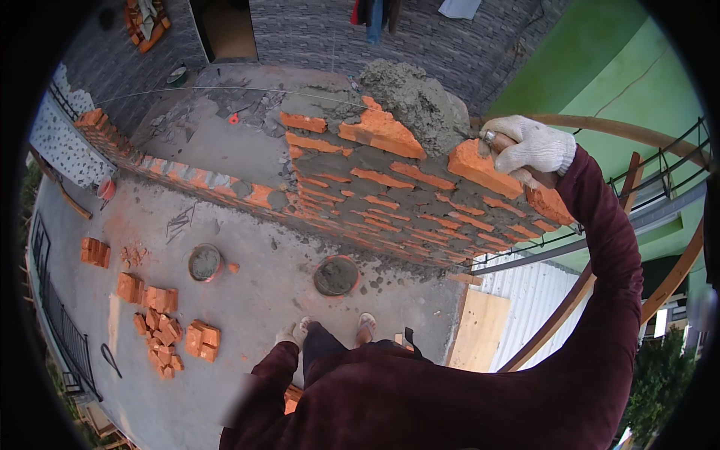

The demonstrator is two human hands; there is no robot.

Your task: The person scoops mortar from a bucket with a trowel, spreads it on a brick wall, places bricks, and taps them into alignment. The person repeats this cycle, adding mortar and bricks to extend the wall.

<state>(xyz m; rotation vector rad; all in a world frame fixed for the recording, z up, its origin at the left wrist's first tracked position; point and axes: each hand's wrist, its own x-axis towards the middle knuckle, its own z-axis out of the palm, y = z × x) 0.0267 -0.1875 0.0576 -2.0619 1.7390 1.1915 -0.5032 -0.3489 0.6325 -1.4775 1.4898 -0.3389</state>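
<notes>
My right hand (536,144), in a white knit glove, is closed round the wooden handle of a trowel (500,141) above the top of the brick wall (375,199). The trowel's blade cannot be made out against a large heap of wet grey mortar (416,105) beside it. Just under the hand lies an orange brick (484,168) on the top course, and another brick (381,129) sits left of the mortar. Down beside my leg hangs my left hand (286,335), also gloved; its fingers are too small and partly hidden to read.
Two round tubs of mortar, a nearer-wall one (337,276) and another (205,262), stand on the concrete floor. Stacked bricks (154,330) lie to the left. A string line (225,88) crosses above a low wall (202,182). Wooden poles (555,322) rise at right.
</notes>
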